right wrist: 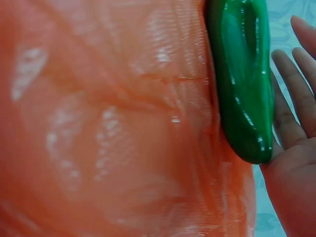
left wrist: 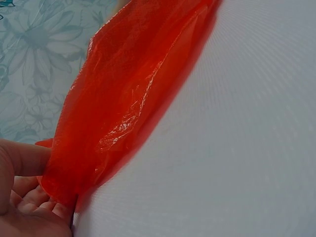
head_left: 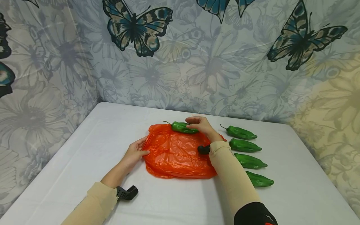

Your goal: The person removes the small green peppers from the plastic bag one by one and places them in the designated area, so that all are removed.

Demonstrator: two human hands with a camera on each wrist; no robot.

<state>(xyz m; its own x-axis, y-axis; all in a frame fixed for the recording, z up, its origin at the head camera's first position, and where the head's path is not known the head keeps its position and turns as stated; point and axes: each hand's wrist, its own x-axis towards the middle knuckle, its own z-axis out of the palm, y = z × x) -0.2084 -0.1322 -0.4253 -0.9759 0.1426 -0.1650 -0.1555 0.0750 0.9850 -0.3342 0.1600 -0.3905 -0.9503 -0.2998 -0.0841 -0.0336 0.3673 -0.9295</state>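
Observation:
A red plastic bag [head_left: 180, 153] lies spread on the white table. My left hand [head_left: 135, 153] pinches its left edge; in the left wrist view the bag's edge [left wrist: 64, 173] runs between the thumb and the curled fingers. One green pepper [head_left: 182, 127] lies across the bag's far edge, its stem to the left. My right hand [head_left: 201, 125] is at that pepper's right end with its fingers extended. In the right wrist view, the open palm [right wrist: 296, 148] is just beside the glossy pepper [right wrist: 247, 84], not curled round it.
Several more green peppers [head_left: 244, 145] lie in a column right of the bag, partly behind my right forearm. The white table [head_left: 76, 156] meets a butterfly-patterned cloth [head_left: 168, 78] at the back and left. A black wrist device [head_left: 127, 193] sits at my left wrist.

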